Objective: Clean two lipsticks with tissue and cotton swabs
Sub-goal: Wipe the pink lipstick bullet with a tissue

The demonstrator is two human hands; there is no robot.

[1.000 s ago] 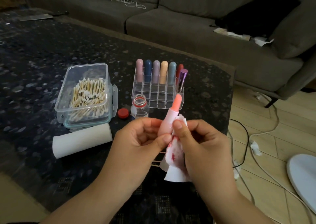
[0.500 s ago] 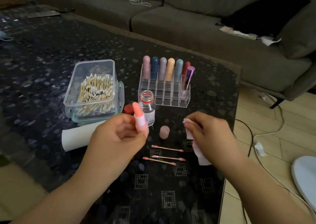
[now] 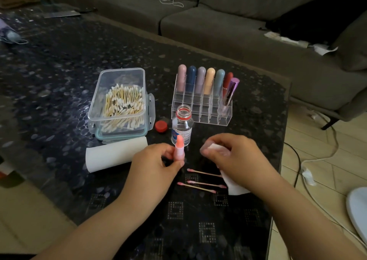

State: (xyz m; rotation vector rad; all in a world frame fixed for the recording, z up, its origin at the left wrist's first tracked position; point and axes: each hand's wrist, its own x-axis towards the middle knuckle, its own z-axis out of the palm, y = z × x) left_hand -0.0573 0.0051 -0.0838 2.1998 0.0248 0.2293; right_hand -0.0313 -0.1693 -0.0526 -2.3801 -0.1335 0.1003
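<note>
My left hand holds an open pink lipstick upright by its base, the coral tip bare, just in front of a small bottle. My right hand is a short way to the right and low over the table, and grips a crumpled white tissue whose lower part hangs below the palm. Three used cotton swabs with pink-stained tips lie on the table between my hands. The lipstick's cap is not visible; my right hand's fingers cover that spot.
A clear box of cotton swabs and a tissue roll lie to the left. An open bottle, its red cap and a clear organizer with several lipsticks stand behind. The table edge, cables and sofa are right.
My hands have parted: the lipstick came out of the tissue and moved left with my left hand. My right hand carried the tissue right and down over where the pink cap stood.
</note>
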